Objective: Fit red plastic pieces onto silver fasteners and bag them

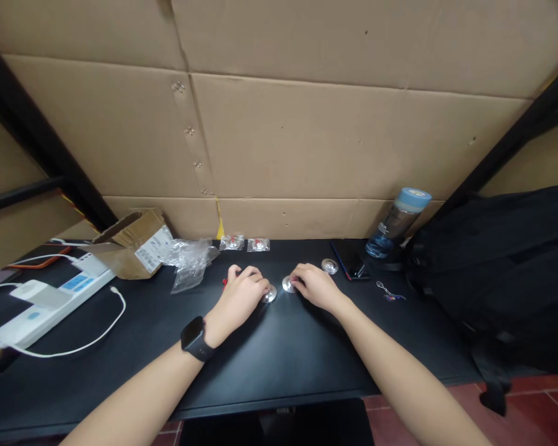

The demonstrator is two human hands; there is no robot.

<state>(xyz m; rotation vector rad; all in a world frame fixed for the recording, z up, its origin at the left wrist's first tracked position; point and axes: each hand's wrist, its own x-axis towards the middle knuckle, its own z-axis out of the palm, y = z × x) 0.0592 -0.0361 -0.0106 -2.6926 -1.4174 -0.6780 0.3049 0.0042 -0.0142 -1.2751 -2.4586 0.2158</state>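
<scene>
My left hand (244, 291), with a black smartwatch (193, 336) on its wrist, has its fingertips closed on the edge of a small shiny silver disc (271, 296). My right hand (315, 286) pinches a second silver disc (287, 284) just across from it, a small gap apart. Both discs are at the black tabletop, and fingers cover part of each. A third, clear-looking round disc (329, 266) lies beyond my right hand. Something small and red (224, 282) peeks out beside my left hand, mostly hidden.
Two clear packets (232, 242) lie by the cardboard wall (307, 148). On the left are crumpled plastic (190, 260), an opened carton (137, 248) and a white power strip (46, 313). To the right: a phone (349, 259), a bottle (397, 223), a keychain (391, 293), a black backpack (502, 272).
</scene>
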